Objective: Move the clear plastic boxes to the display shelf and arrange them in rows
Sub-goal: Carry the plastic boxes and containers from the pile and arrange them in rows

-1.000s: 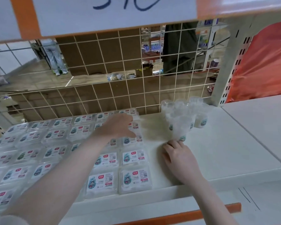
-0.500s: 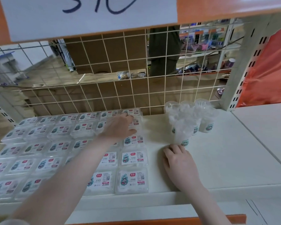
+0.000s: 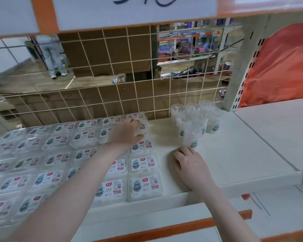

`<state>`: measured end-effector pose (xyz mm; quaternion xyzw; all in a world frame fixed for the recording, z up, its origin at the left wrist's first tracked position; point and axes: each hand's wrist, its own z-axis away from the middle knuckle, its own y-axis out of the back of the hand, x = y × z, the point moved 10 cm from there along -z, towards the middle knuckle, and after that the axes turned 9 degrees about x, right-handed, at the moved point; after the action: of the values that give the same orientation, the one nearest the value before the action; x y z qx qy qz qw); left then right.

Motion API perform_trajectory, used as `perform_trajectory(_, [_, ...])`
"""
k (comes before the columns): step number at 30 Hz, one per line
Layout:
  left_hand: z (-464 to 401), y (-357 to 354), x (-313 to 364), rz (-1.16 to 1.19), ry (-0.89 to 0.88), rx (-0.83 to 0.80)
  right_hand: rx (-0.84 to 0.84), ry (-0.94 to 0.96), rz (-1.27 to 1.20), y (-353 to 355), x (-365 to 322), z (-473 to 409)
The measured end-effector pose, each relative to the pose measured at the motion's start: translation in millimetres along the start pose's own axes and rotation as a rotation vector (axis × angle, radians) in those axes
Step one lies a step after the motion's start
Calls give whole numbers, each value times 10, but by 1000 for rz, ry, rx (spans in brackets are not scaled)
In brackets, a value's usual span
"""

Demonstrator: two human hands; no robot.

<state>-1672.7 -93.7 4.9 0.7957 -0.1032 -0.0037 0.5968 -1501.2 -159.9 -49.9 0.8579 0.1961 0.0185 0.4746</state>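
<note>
Display shelf (image 3: pixel 234 165) with clear plastic boxes (image 3: pixel 143 187) laid flat in rows, labels facing up, filling its left part up to the wire grid (image 3: pixel 147 95) at the back. Each box lies with its long axis running left to right across the shelf, the printed text reading toward the viewer. The left hand (image 3: pixel 125 132) reaches over the rows to the far right corner of the block; its fingers curl over the rear box (image 3: pixel 138 117) there, thumb along the near side, gripping it. The right hand (image 3: pixel 189 165) rests palm down on bare shelf just right of the boxes, fingers relaxed and holding nothing, its fingertips touching the base of a cluster of clear cups (image 3: pixel 194 124). Compared with half a second earlier, both hands occupy the same places; only the viewpoint has shifted slightly.
</note>
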Motion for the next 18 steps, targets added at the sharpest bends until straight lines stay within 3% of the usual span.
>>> perform_trajectory(5, [182,81,-100,47,28,-16,-63,-126,55,94,35,159])
perform_trajectory(13, [764,236,1,-10,-180,-3,165,-589,190,855,206,900])
perform_trajectory(18, [855,275,443,103,-270,-27,196,-699,246,1233,323,1216])
